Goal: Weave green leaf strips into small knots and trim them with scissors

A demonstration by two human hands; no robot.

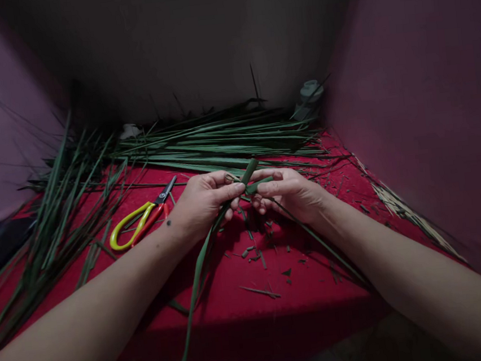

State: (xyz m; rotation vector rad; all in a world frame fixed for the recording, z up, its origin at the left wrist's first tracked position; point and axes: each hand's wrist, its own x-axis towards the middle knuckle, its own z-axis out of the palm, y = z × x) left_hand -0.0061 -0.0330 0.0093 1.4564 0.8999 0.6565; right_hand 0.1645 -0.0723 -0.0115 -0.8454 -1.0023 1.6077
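Left hand [200,201], right hand [295,192]: close together, pinching a folded leaf strip [249,172] over red cloth [231,303], apparently to hold its folds. Scissors [162,196]: beside the left hand, seemingly for reach. Long leaves [220,148]: heaped beyond, likely to free working space.

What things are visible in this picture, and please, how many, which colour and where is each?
folded leaf strips: several, green, between both hands
scissors: one, yellow and red handles, left of the hands
long leaves: many, green, across the back and down the left
leaf scraps: many, dark green, scattered near the hands
pale strips: several, straw-coloured, right edge
container: one, pale grey, back right
small item: one, whitish, back left, unclear
cloth: one, red, beneath
left hand: one, bare, pinching the strips
right hand: one, bare, pinching the strips
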